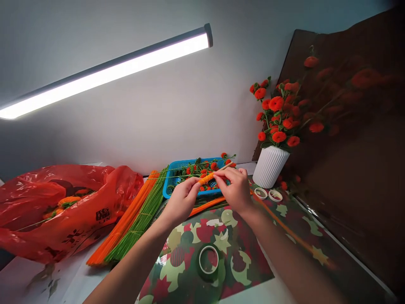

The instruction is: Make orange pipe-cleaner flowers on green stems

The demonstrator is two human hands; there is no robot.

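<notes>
In the head view, an orange pipe cleaner point(207, 178) is wound in a coil around a thin wooden stick point(226, 165). My left hand point(184, 195) pinches the coil's left end between thumb and fingers. At the other end, the fingers of my right hand point(236, 188) close on the coil, and the stick pokes out above them. A loose orange strand point(284, 228) trails from near my right hand toward the lower right, blurred at its far end. Both hands are raised in front of a blue basket point(166, 179) with small orange flowers and green stems.
Orange point(122, 219) and green pipe cleaner bundles point(137, 228) lie left of my hands, beside a red plastic bag point(85, 215). A green tape roll point(208, 259) rests on the camouflage-patterned mat point(177, 274). A white vase point(271, 166) of orange flowers stands right, near two small white rings point(260, 193).
</notes>
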